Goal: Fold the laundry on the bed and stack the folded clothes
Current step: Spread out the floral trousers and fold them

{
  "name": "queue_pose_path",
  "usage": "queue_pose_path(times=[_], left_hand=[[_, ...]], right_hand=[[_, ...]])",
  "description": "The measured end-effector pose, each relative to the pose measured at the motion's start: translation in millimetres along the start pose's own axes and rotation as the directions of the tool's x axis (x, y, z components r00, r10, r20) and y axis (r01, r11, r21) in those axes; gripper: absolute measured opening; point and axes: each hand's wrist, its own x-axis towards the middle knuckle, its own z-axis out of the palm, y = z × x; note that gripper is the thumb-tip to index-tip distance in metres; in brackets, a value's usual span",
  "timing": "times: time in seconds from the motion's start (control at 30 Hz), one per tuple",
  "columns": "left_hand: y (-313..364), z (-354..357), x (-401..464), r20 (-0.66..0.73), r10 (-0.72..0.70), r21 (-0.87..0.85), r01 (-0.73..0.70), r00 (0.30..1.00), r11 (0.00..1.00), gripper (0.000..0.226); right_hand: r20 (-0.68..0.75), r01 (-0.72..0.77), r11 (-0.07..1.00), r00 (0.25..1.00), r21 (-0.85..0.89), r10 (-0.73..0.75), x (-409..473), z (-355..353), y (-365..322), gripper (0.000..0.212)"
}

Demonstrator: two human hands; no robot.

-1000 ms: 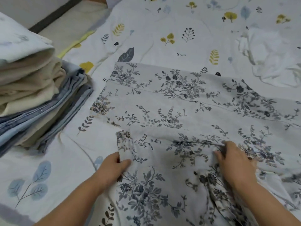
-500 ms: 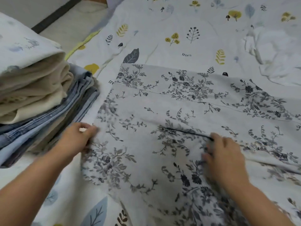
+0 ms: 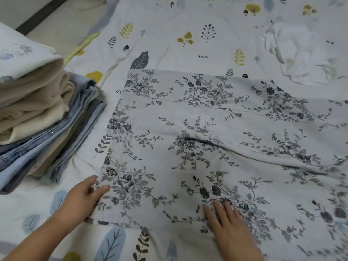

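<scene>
Smoothing is the step in hand: the floral cloth (image 3: 216, 140) lies spread across the bed (image 3: 188, 25), filling the middle and running off toward 3 o'clock, with a raised crease crossing it near the centre. At 8 o'clock the left hand (image 3: 82, 198) pinches the cloth's near-left corner, thumb on top and fingers seemingly tucked beneath the edge. At 6 o'clock the right hand (image 3: 226, 223) lies flat on the fabric, fingers straight and spread, pressing it down and gripping nothing. The stack of folded clothes (image 3: 39, 119), cream pieces over denim, sits at 9 o'clock just beside the cloth's left edge. A crumpled white garment (image 3: 301, 53) waits at 1 o'clock, well apart. Judging by this, the piece is flattened but not yet folded; the next move likely calls for pressing out the central crease, then carrying the held corner over toward the far edge, keeping the hems aligned.
</scene>
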Motion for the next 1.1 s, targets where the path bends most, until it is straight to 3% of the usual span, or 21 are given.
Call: queue_pose_path(times=[0.07,0.13,0.23,0.37,0.43,0.5,0.6,0.67,0.8,0.87,0.97,1.03,1.1], left_hand=[[2,-5,4,-0.083,0.078,0.084,-0.071,0.994,0.994,0.015],[-2,-15,13,-0.121,0.128,0.215,-0.100,0.984,0.972,0.019],[-24,-38,26,-0.193,0.057,0.355,0.016,0.980,0.935,0.025],[-85,-35,43,-0.046,-0.074,0.572,0.087,0.996,0.816,0.024],[-103,-22,51,0.017,-0.027,0.728,0.006,1.000,0.685,0.016],[-76,-5,53,0.051,0.079,0.818,-0.087,0.996,0.568,0.033],[14,25,34,0.050,0.348,0.777,-0.256,0.936,0.575,0.039],[67,50,25,0.080,0.537,0.720,-0.422,0.840,0.551,0.040],[139,102,20,0.133,0.709,0.640,-0.606,0.693,0.473,0.022],[157,125,28,0.147,0.753,0.615,-0.655,0.641,0.438,0.022],[170,151,41,0.246,0.712,0.577,-0.690,0.658,0.438,0.022],[171,162,48,0.308,0.670,0.578,-0.692,0.676,0.432,0.015],[178,165,58,0.219,0.657,0.608,-0.627,0.721,0.486,0.033]], right_hand=[[0.083,-0.026,0.996,0.996,0.085,0.019,0,-10,1,0.054],[0.122,-0.040,0.999,0.992,0.033,0.036,1,-20,-11,0.052],[0.040,-0.081,0.992,0.996,0.095,0.078,-13,-21,-41,0.022],[0.052,-0.016,1.000,0.999,0.012,0.015,-26,1,-74,0.019],[0.125,-0.037,0.999,0.992,0.040,0.032,-25,4,-76,0.027],[0.083,0.019,0.993,0.996,0.114,-0.029,-22,2,-69,0.031],[-0.073,-0.034,0.967,0.996,0.254,0.054,-17,-18,-34,0.037],[-0.142,-0.140,0.894,0.965,0.426,0.219,-11,-33,10,0.033],[-0.283,-0.433,0.769,0.751,0.471,0.596,-1,-49,121,0.036],[-0.301,-0.550,0.721,0.665,0.422,0.684,8,-53,162,0.043],[-0.218,-0.640,0.719,0.686,0.272,0.694,22,-49,203,0.047],[-0.143,-0.625,0.763,0.750,0.165,0.646,32,-46,218,0.030],[-0.179,-0.625,0.749,0.729,0.218,0.660,43,-48,227,0.022]])
